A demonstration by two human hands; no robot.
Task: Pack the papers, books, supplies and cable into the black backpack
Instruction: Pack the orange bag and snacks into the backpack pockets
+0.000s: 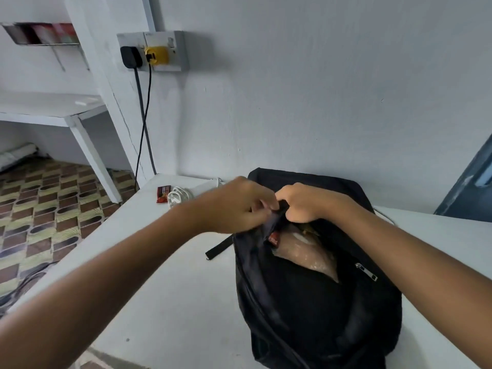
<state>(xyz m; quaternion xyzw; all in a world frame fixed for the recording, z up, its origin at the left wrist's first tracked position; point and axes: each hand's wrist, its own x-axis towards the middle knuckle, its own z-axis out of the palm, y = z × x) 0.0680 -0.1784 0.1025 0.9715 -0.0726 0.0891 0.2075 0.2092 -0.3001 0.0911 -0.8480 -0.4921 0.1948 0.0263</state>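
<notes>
A black backpack (pixel 316 302) lies on the white table (pixel 173 288), its main opening gaping toward me. Inside shows a clear plastic sleeve with papers (pixel 306 251) and a small red label (pixel 274 239). My left hand (pixel 237 206) pinches the left edge of the bag's opening near its top. My right hand (pixel 306 203) grips the black fabric right beside it, fingers curled. A coiled white cable (pixel 179 195) lies on the table's far left part, apart from the bag.
A small red packet (pixel 163 194) lies next to the cable. A white power strip (pixel 207 186) sits by the wall. Two plugs (pixel 143 57) hang from a wall socket with cords running down. A patterned floor and a white shelf are at left.
</notes>
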